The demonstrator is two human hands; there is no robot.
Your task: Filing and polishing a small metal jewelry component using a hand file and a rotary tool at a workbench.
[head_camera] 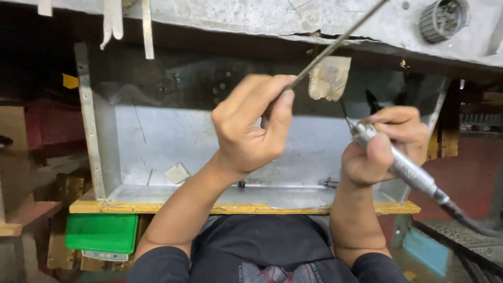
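Observation:
My left hand is raised in the middle of the view and pinches a thin metal rod that slants up to the right toward the grey panel overhead. My right hand grips a silver pen-shaped tool with a dark cable trailing off to the lower right; its fine tip points up and left, close to the rod. Behind both hands stands an open sheet-metal box with a yellow front edge.
A pale torn patch hangs at the box's upper back. A small bolt and a paper scrap lie on the box floor. A green bin sits below left. A round ribbed fitting is on the overhead panel.

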